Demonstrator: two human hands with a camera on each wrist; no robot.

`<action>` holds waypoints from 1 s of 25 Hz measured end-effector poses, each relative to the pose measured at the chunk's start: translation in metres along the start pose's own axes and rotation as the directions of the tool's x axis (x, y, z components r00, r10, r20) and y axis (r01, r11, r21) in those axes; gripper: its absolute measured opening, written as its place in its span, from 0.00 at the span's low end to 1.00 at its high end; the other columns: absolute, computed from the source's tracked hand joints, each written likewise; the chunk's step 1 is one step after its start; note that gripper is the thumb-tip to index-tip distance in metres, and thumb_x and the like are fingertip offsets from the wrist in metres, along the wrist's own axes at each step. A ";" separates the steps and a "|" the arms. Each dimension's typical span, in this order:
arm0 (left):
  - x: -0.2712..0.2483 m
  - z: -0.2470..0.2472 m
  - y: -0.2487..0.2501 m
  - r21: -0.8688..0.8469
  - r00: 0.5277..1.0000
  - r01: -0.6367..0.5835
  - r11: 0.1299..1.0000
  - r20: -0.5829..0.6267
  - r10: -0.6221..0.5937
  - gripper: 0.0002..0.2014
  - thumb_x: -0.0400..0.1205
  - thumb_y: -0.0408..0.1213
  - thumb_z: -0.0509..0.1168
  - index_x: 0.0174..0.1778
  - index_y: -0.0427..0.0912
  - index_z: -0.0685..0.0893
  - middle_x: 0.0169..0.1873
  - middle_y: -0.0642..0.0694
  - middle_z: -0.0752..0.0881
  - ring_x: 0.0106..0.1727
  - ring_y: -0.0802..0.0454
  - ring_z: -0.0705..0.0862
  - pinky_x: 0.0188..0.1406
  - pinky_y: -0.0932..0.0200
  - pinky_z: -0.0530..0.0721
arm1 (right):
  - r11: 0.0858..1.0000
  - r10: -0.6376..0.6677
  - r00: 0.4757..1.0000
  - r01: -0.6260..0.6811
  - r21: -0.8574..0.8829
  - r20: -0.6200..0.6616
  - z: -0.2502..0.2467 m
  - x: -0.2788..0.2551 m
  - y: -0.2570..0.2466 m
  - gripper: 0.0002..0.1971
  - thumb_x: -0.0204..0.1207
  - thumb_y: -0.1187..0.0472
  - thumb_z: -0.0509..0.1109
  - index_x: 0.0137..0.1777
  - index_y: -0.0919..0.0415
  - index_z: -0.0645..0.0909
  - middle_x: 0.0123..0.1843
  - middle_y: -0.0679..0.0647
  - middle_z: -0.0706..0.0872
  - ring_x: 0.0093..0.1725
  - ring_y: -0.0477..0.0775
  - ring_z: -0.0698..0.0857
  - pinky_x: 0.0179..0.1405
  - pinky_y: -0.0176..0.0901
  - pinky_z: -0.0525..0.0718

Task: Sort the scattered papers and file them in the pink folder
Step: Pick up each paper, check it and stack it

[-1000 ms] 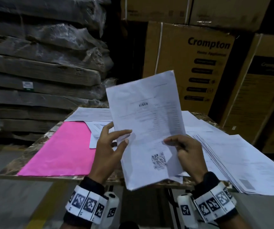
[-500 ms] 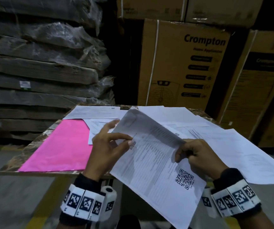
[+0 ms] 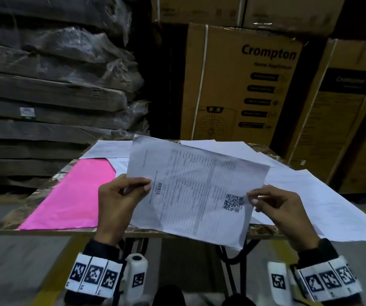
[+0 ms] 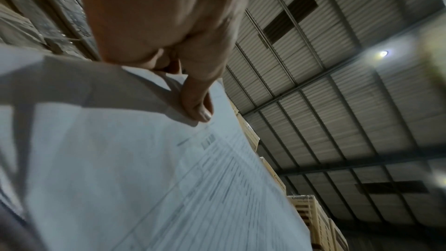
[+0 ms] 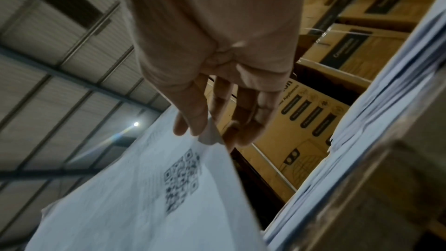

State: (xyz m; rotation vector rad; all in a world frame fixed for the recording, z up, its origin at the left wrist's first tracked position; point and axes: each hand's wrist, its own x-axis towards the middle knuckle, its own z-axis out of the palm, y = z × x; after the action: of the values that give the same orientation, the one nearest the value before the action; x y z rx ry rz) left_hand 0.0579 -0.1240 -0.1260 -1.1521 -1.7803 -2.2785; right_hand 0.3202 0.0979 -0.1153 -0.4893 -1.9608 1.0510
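Paper sheet [image 3: 199,191] is being pinched at opposite edges by the left hand [image 3: 117,203] and right hand [image 3: 281,208]; keeping it taut and level should be easing it toward the pink folder [image 3: 71,195] on the tabletop [image 3: 45,230].

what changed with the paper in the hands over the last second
The printed sheet, upright and portrait a second ago, has been tipped down and turned sideways, so it now lies nearly flat above the table edge. The left hand and right hand still pinch its opposite edges. The pink folder and the loose papers on the table stayed where they were.
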 end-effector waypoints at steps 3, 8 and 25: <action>-0.005 0.009 0.007 -0.032 0.998 -0.063 0.998 -0.004 0.063 0.12 0.73 0.23 0.76 0.44 0.45 0.93 0.48 0.46 0.90 0.58 0.51 0.88 0.45 0.64 0.88 | 0.991 -0.017 0.997 0.028 0.134 -0.079 0.008 0.001 -0.010 0.16 0.73 0.81 0.72 0.43 0.58 0.92 0.45 0.54 0.93 0.47 0.51 0.91 0.50 0.42 0.90; -0.005 0.022 0.002 0.041 0.993 -0.105 0.994 -0.040 0.107 0.21 0.72 0.21 0.76 0.43 0.58 0.94 0.51 0.41 0.89 0.55 0.52 0.88 0.47 0.72 0.84 | 0.979 -0.154 0.962 0.179 0.095 -0.227 0.017 0.008 -0.017 0.23 0.73 0.79 0.73 0.40 0.45 0.92 0.45 0.42 0.92 0.49 0.45 0.88 0.43 0.35 0.89; -0.072 0.077 -0.006 0.345 0.990 0.040 0.938 0.111 -0.083 0.22 0.76 0.57 0.73 0.66 0.70 0.81 0.72 0.56 0.61 0.77 0.48 0.62 0.73 0.42 0.76 | 0.952 0.194 0.873 -0.057 0.301 -0.447 0.038 -0.044 -0.002 0.20 0.78 0.78 0.70 0.60 0.52 0.88 0.54 0.39 0.92 0.53 0.39 0.90 0.61 0.36 0.85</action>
State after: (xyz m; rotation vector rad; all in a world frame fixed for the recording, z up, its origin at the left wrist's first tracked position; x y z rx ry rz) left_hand 0.1476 -0.0857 -0.1652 -1.2045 -2.1756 -1.8531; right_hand 0.3147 0.0494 -0.1461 -0.6536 -1.3385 1.1431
